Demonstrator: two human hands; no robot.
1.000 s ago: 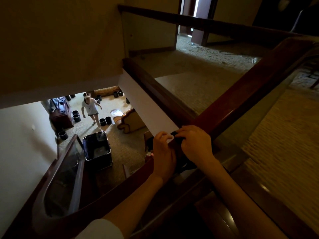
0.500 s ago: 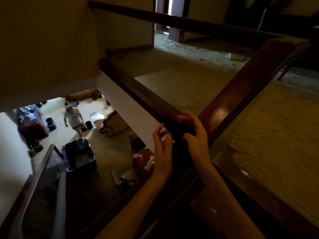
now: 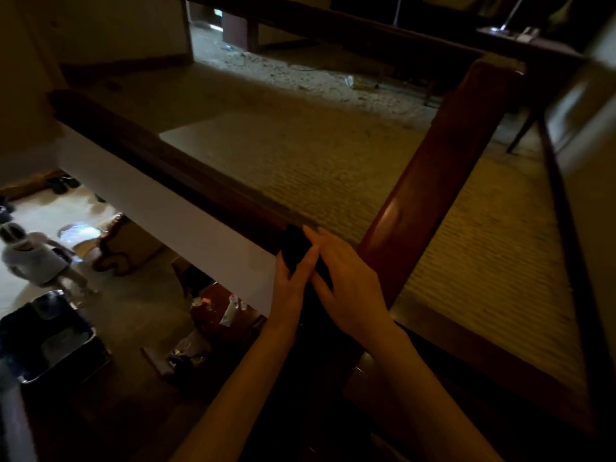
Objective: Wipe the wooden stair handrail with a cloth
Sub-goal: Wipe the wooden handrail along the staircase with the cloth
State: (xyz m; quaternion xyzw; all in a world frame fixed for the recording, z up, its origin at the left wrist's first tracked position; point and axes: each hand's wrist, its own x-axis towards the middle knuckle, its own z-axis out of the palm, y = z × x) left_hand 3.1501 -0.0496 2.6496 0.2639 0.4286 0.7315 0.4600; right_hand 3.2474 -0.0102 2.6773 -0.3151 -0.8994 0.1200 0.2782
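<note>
A reddish-brown wooden handrail (image 3: 443, 168) climbs from the middle toward the upper right. At its lower end a dark cloth (image 3: 295, 250) sits bunched on the rail. My left hand (image 3: 291, 283) holds the cloth from the left, fingers curled around it. My right hand (image 3: 346, 281) lies over the cloth from the right, fingers stretched across its top. Much of the cloth is lost in shadow under both hands.
A second dark rail (image 3: 160, 158) runs off to the upper left above a white ledge. Beyond lies the carpeted landing (image 3: 316, 145). Far below on the left a person (image 3: 36, 258) walks past an armchair (image 3: 123, 241) and a dark bin (image 3: 50, 335).
Both hands have shifted on the cloth: the fingers went from bunched together to spread over it. My view has swung right and down, so the rail sits more central.
</note>
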